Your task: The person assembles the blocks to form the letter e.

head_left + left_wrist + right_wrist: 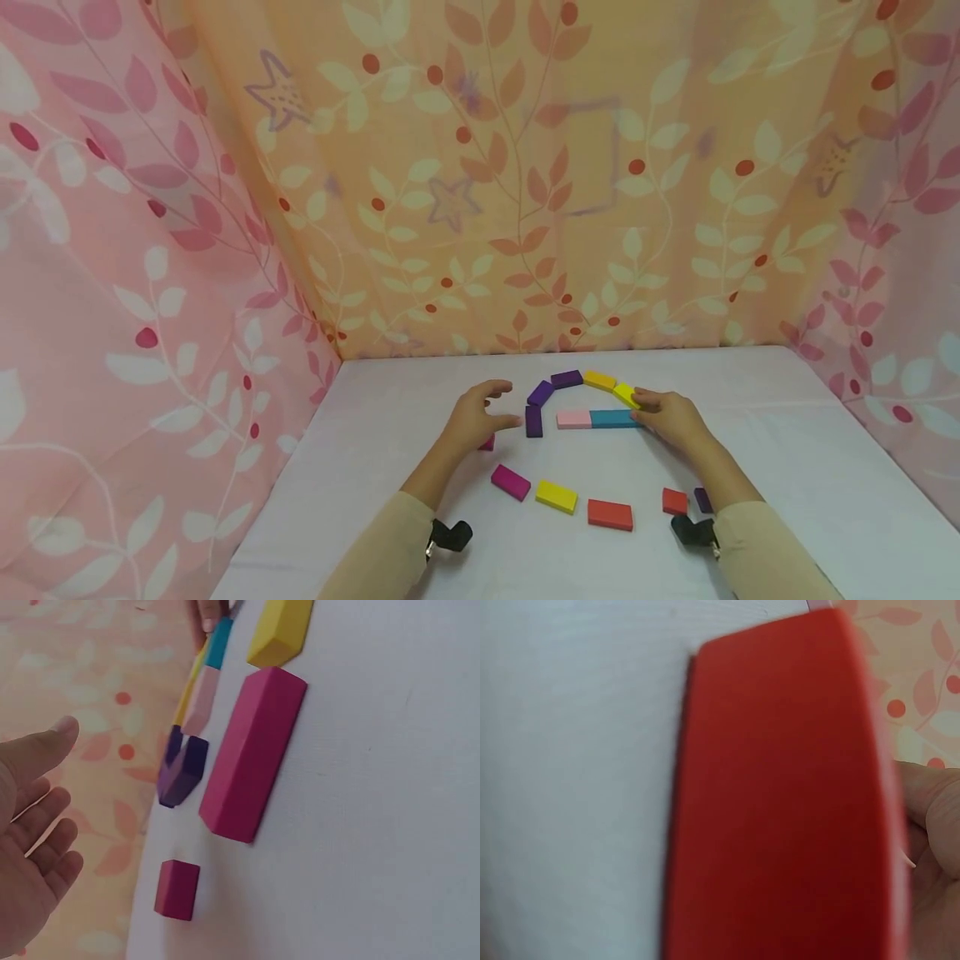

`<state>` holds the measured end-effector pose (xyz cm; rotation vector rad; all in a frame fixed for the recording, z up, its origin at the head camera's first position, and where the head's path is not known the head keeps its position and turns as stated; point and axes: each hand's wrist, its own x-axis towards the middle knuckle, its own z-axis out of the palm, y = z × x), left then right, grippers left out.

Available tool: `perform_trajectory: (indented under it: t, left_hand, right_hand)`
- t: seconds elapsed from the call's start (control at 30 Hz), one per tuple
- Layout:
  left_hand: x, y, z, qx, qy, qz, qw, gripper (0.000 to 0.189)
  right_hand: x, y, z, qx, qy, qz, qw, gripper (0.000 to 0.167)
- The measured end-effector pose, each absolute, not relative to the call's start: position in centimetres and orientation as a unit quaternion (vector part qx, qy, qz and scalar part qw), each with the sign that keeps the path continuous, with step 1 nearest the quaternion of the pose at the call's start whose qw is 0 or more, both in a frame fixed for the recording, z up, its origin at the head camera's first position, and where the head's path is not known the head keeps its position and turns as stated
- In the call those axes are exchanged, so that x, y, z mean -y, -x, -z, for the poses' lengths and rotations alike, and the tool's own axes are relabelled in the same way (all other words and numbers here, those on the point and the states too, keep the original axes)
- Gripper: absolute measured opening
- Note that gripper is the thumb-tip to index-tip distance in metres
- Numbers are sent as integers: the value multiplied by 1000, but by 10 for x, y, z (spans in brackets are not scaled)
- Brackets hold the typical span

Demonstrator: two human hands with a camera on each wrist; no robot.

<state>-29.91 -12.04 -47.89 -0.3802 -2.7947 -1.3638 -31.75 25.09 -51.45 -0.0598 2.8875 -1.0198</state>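
My right hand (671, 419) reaches in from the right, its fingertips at the right end of a bright yellow block (625, 393) and its thumb by the end of a blue block (613, 419). Whether it pinches either cannot be seen. A pink block (573, 420) adjoins the blue one in a straight row. Around them curves an arc of purple blocks (541, 392) and yellow blocks (599, 380). Left of the upright-lying purple block (533, 421), my left hand (471, 421) hovers with thumb and fingers spread apart, holding nothing. Beneath it, a magenta block (487, 443) is partly hidden.
Nearer me, a magenta block (511, 482), a yellow block (557, 497) and a red block (610, 514) form a loose curve. A smaller red block (674, 501) and a dark purple block (703, 500) lie by my right forearm. Patterned curtains (480, 250) surround the white table (360, 467).
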Motion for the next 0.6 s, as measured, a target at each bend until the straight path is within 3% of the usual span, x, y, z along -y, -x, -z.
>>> perform_trajectory:
  t: [0.33,0.6]
  left_hand:
    - [150,282,474,873,116,473,38,58]
    - [163,269,489,863,87,497,21,56]
  right_hand:
    - [-251,319,514,-942,27,332,29,54]
    - [-252,320,517,-943,28,330,34,54]
